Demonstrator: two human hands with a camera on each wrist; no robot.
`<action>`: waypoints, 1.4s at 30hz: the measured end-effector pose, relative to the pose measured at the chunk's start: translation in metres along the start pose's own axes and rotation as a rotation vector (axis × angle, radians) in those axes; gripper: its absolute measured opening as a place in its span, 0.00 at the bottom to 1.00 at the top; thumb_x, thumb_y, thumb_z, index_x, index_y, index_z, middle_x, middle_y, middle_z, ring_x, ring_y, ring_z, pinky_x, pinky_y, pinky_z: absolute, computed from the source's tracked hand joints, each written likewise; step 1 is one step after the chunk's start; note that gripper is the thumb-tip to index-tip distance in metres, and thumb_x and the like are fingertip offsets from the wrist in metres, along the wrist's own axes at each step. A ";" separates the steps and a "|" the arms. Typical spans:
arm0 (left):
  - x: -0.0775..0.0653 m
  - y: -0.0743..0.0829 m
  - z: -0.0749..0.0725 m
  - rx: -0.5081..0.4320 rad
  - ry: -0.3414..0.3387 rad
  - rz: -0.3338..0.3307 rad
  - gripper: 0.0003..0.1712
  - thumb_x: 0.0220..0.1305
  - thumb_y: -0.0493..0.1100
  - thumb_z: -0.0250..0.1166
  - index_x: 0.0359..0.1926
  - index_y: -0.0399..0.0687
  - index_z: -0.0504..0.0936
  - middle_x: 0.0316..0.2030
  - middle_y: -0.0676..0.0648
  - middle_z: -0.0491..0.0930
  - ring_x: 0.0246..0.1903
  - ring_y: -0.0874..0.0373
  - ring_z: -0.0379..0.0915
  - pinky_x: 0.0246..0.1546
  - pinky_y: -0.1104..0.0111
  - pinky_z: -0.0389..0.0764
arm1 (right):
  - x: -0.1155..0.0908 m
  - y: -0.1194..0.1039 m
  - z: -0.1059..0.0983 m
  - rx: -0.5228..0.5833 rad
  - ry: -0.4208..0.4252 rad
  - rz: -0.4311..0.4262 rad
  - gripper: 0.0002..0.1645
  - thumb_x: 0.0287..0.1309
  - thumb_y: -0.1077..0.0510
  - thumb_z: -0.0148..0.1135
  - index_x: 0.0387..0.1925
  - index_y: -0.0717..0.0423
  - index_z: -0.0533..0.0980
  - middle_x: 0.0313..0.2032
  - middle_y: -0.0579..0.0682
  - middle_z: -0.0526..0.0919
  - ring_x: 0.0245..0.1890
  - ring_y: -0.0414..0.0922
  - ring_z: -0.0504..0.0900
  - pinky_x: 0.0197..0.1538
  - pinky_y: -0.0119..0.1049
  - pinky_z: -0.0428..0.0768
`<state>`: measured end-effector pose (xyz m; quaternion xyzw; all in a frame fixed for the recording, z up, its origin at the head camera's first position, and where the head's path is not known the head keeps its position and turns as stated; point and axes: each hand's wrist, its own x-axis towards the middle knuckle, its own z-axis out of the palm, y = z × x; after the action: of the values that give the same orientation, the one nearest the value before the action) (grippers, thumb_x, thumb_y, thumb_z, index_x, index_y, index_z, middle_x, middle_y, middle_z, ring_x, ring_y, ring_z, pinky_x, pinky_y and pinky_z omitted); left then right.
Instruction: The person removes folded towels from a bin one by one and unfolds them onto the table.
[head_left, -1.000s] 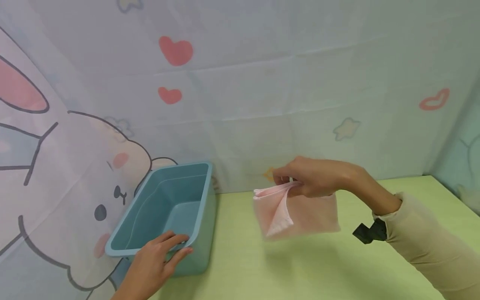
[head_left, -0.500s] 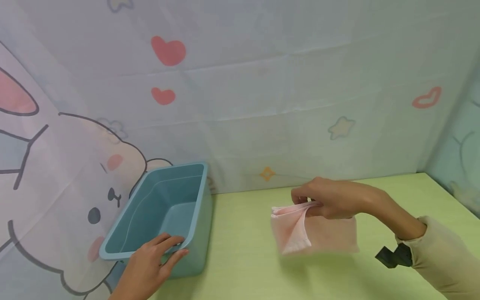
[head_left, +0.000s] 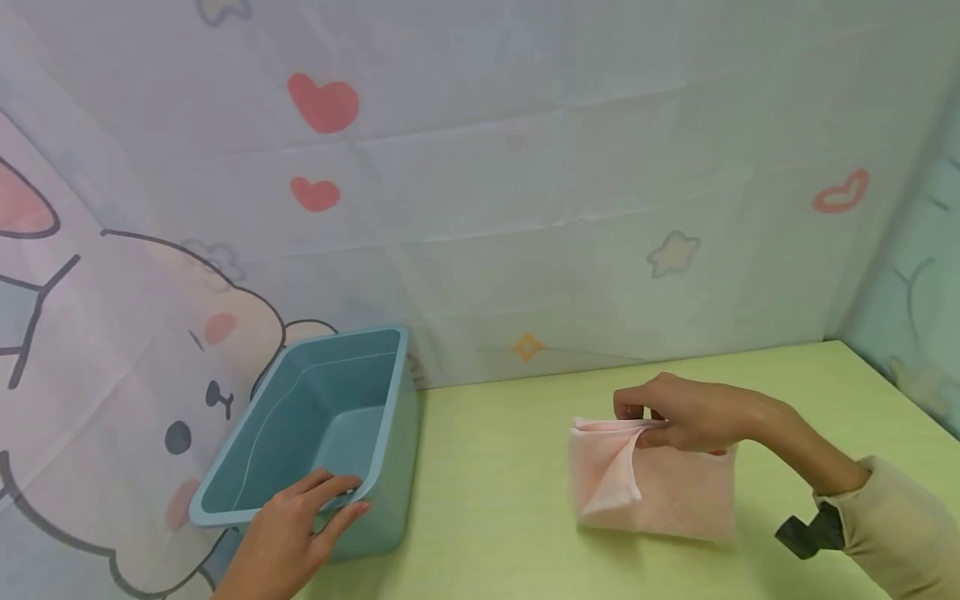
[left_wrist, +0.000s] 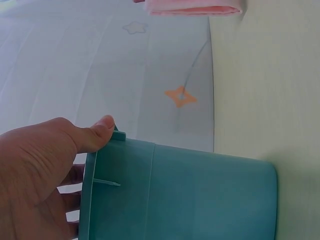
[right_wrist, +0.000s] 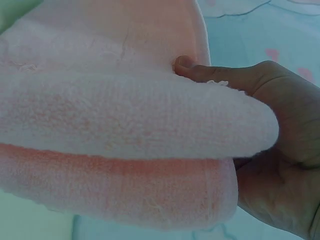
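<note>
Clearly nearer the right hand, which pinches its upper edge, the folded pink towel hangs with its long axis running left to right, well to the right of the left hand, which grips the blue bin by its near rim; whether the towel touches the green tabletop, I cannot tell.
</note>
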<state>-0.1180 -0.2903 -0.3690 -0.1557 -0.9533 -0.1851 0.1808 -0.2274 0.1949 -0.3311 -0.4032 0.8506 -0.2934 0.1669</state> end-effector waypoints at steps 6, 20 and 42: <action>0.000 0.000 0.000 -0.025 -0.028 -0.023 0.10 0.63 0.50 0.75 0.46 0.58 0.89 0.38 0.66 0.79 0.31 0.68 0.78 0.31 0.65 0.82 | -0.009 0.033 0.003 -0.039 0.099 -0.014 0.08 0.70 0.62 0.65 0.38 0.46 0.75 0.26 0.40 0.76 0.17 0.32 0.70 0.21 0.30 0.71; 0.001 0.001 -0.003 0.003 -0.053 -0.038 0.10 0.63 0.50 0.75 0.45 0.59 0.88 0.38 0.65 0.80 0.31 0.68 0.78 0.32 0.66 0.82 | -0.022 0.080 0.009 -0.126 0.284 -0.035 0.06 0.69 0.57 0.68 0.41 0.44 0.77 0.35 0.39 0.82 0.34 0.36 0.79 0.37 0.33 0.77; 0.007 0.018 0.005 0.045 -0.009 0.098 0.25 0.58 0.34 0.77 0.56 0.56 0.84 0.44 0.59 0.78 0.23 0.74 0.63 0.21 0.71 0.69 | -0.030 0.139 0.030 -0.050 0.323 0.123 0.10 0.67 0.57 0.70 0.46 0.53 0.79 0.36 0.43 0.83 0.36 0.41 0.81 0.40 0.37 0.80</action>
<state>-0.1191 -0.2711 -0.3648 -0.1989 -0.9493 -0.1538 0.1889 -0.2751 0.2772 -0.4414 -0.3021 0.8964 -0.3224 0.0354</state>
